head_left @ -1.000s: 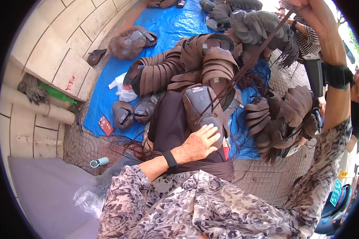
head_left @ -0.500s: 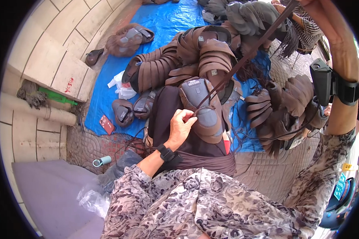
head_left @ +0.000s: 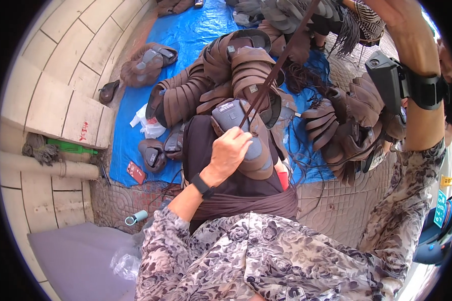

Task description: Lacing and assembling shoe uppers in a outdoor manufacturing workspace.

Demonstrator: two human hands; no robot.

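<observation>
A brown shoe upper (head_left: 258, 163) with a grey padded lining (head_left: 230, 115) rests across my dark-trousered lap. My left hand (head_left: 231, 148) is closed over the middle of the upper, fingers pinched at the base of a dark brown lace (head_left: 273, 75). From there the lace stretches taut up and to the right, leaving the top edge. My right hand (head_left: 386, 11) is raised high at the upper right; its fingers are cut off by the frame, so its grip on the lace is hidden. More brown laces (head_left: 251, 203) lie bundled across my lap.
Stacked brown shoe uppers (head_left: 186, 98) lie ahead on a blue tarp (head_left: 128, 120), with another pile (head_left: 346, 118) at the right. A red phone-like object (head_left: 136, 172) and white plastic bag (head_left: 148, 123) lie left. Beyond sits another person (head_left: 369, 20). A tiled wall (head_left: 55, 105) borders the left.
My left hand has turned knuckles-up and shifted slightly up on the upper. My right arm has moved a little left, and the taut lace now stands steeper. The whole view has shifted somewhat.
</observation>
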